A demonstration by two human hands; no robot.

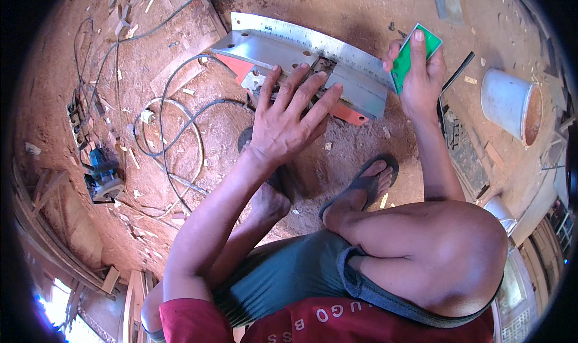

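The left hand (288, 115) lies with fingers spread on the electric planer (358, 91), in front of the feet (361, 189). The right hand (419, 78) pinches the green handle of a try square (301, 37), its blade along the planer. Probably this step is checking straightness; the next move seems to need steady alignment.

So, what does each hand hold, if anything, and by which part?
The right hand holds a green rectangular piece, thumb on its face, fingers at its sides. The left hand lies over the orange-and-metal tool; whether it grips cannot be told.
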